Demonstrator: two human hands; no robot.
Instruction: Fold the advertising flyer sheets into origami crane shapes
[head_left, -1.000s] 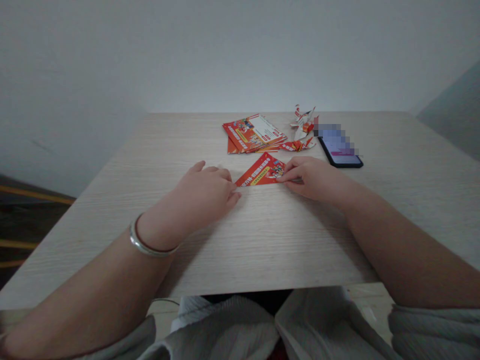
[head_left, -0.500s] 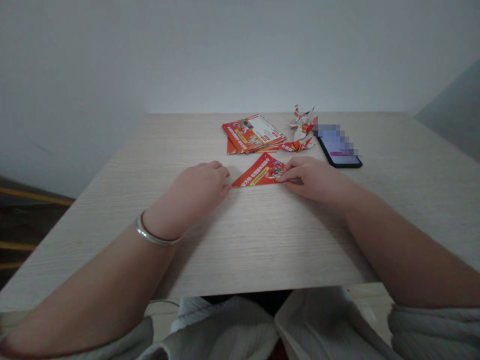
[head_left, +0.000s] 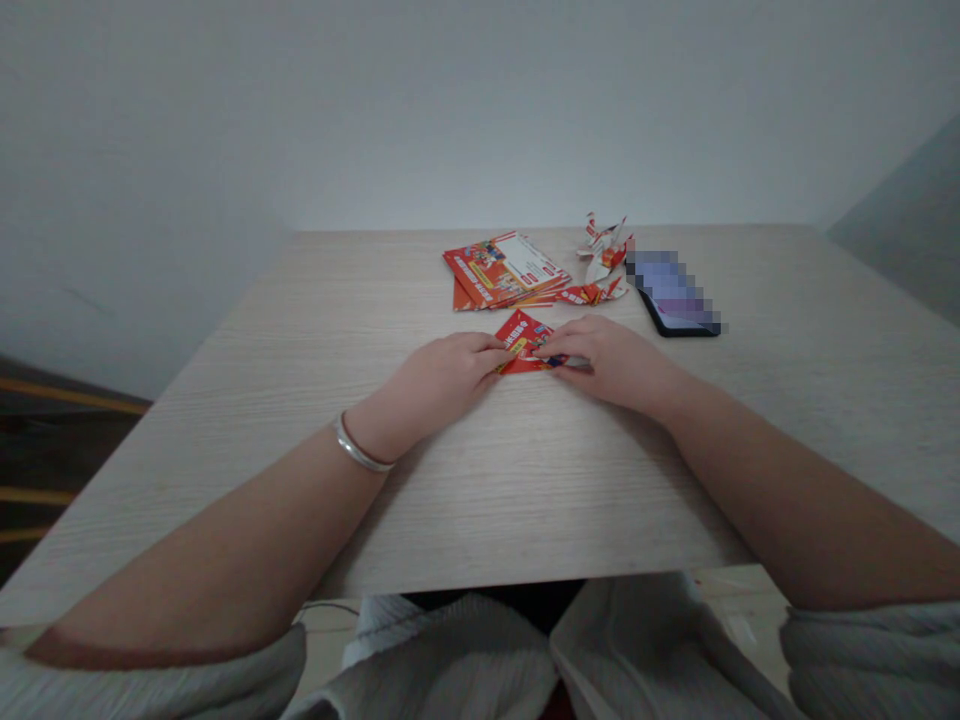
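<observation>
A red printed paper (head_left: 519, 328), folded into a triangle with its point toward the wall, lies on the table between my hands. My left hand (head_left: 442, 385), with a silver bangle at the wrist, has its fingers and thumb closed on the paper's left corner. On the other side, my right hand (head_left: 611, 362) pinches the right part of the sheet, fingertips resting on its printed face. Both hands cover the outer corners, so the exact fold there is hidden.
Beyond the paper lies a stack of red and white leaflets (head_left: 506, 270). Beside it are folded paper figures, one upright-looking (head_left: 602, 250) and one lower red one (head_left: 592, 293). A phone (head_left: 679, 300) lies to their right. The wooden table (head_left: 525, 500) meets a pale wall.
My left hand has moved right and inward onto the paper's left corner, and less of the paper shows. My right hand has shifted slightly left, still at the right side.
</observation>
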